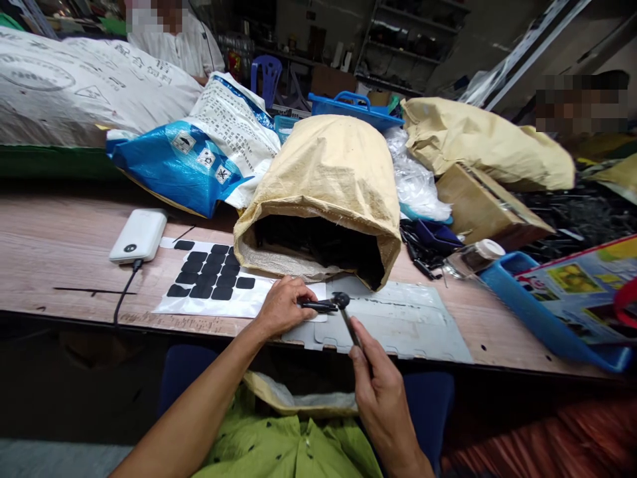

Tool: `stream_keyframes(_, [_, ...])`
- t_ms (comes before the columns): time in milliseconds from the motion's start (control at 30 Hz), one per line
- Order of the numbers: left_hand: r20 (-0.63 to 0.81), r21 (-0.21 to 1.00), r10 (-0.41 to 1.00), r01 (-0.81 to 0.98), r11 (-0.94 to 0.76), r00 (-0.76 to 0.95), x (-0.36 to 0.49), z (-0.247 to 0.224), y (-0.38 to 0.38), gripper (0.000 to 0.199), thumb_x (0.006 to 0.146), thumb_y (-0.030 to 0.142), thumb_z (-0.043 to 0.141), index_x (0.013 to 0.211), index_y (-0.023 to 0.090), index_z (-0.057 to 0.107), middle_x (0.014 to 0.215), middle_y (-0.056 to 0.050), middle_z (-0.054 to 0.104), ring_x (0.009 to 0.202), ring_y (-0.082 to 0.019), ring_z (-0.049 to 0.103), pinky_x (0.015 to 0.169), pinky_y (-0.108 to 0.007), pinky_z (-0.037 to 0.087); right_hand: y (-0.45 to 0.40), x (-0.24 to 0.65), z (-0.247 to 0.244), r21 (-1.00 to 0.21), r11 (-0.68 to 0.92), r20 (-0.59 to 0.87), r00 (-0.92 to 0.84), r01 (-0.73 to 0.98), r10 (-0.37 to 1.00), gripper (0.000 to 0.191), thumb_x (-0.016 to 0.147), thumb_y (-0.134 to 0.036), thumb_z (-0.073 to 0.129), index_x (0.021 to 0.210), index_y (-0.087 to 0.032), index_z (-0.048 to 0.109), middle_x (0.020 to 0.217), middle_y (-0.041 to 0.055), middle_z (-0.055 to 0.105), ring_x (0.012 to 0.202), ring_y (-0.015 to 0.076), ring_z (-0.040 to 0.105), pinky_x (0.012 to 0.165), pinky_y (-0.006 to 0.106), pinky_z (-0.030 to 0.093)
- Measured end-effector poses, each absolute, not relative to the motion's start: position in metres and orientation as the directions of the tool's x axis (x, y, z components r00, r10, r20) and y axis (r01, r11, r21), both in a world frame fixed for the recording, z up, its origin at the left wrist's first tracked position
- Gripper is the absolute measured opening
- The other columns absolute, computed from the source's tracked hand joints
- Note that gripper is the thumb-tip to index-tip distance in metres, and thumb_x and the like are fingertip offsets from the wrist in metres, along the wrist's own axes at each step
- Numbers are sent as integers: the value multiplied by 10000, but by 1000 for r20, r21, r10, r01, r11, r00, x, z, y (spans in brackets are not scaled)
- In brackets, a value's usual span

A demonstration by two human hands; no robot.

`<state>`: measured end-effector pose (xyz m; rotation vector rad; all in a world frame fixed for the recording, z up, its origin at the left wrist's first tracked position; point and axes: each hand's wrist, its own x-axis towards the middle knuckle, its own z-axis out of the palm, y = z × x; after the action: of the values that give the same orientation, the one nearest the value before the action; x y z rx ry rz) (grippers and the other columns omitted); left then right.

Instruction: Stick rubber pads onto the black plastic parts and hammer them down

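Observation:
My left hand grips a slim black part and holds it low over the front of the table. In my right hand is a small hammer, its fingers wrapped round the handle. The dark hammer head is at the right end of the black part; whether they touch I cannot tell. Beneath them lies a grey flat sheet. Just behind my hands, a large tan sack lies with its mouth toward me and dark contents inside.
A white sheet with black stickers and a white power bank with a cable lie left. Farther back are a blue and white bag and another tan sack. A blue tray stands right. Two people are beyond the table.

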<state>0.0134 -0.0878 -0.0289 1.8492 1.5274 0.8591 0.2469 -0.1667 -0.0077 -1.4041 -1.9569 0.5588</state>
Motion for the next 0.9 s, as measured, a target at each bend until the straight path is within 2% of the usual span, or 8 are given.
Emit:
stream_keyframes(100, [123, 751, 983, 635, -183, 137, 14, -27, -89, 182, 698, 213, 802, 870, 267, 778, 807, -1, 666, 878, -224, 549, 809, -345, 411, -154, 269, -5, -587, 288, 347, -86, 757, 934, 482, 1007, -335, 481, 1483, -267, 510, 1326, 74, 663, 1155, 224, 660, 943, 338, 554])
stream_keyframes(200, [141, 713, 979, 671, -206, 150, 16, -24, -90, 191, 696, 233, 806, 880, 259, 761, 840, -7, 670, 886, -231, 551, 806, -350, 406, -136, 303, -8, -383, 208, 374, -55, 900, 926, 407, 1004, -359, 461, 1371, -274, 617, 1188, 60, 711, 1000, 226, 685, 789, 323, 541])
stream_keyframes(300, [146, 688, 976, 693, -216, 159, 17, -25, -90, 212, 698, 290, 839, 889, 261, 751, 885, -7, 674, 914, -238, 556, 820, -359, 396, -113, 332, -18, -129, 238, 374, -175, 963, 911, 379, 987, -298, 451, 1287, -263, 680, 987, 61, 723, 897, 241, 634, 727, 347, 489])
stream_keyframes(367, [136, 681, 977, 701, -212, 164, 17, -26, -89, 204, 719, 317, 842, 894, 267, 751, 886, -7, 669, 928, -241, 555, 829, -364, 389, -100, 343, -26, -47, 319, 374, -280, 946, 884, 370, 979, -272, 466, 1270, -281, 694, 1015, 62, 712, 930, 250, 596, 746, 361, 463])
stream_keyframes(500, [185, 707, 966, 658, -258, 180, 14, -26, -90, 141, 836, 338, 760, 940, 246, 733, 902, -26, 659, 947, -241, 559, 849, -372, 400, -86, 346, -40, -50, 331, 432, -279, 942, 858, 352, 994, -273, 470, 1253, -307, 705, 1117, 63, 671, 961, 240, 559, 757, 359, 428])
stream_keyframes(667, [313, 820, 895, 385, -423, 317, 16, -6, -127, 187, 984, 341, 573, 1094, 226, 670, 1007, -64, 670, 946, -210, 606, 853, -332, 458, -85, 342, -50, -70, 281, 491, -213, 957, 845, 354, 995, -258, 470, 1253, -298, 709, 1100, 58, 650, 956, 232, 542, 780, 360, 419])
stream_keyframes(800, [96, 805, 824, 444, -394, 558, 31, -12, -172, 183, 994, 354, 545, 1095, 263, 668, 945, -32, 691, 850, -187, 638, 741, -295, 442, -85, 342, -52, -74, 282, 497, -210, 957, 842, 364, 984, -228, 477, 1256, -298, 708, 1101, 52, 645, 950, 222, 541, 793, 355, 418])
stream_keyframes(900, [-115, 723, 881, 647, -243, 459, 40, -36, -191, 202, 995, 371, 513, 1063, 265, 672, 962, -34, 708, 893, -206, 663, 754, -301, 441, -85, 341, -52, -77, 266, 503, -193, 961, 843, 366, 974, -220, 490, 1255, -306, 708, 1099, 46, 646, 950, 220, 544, 780, 351, 409])
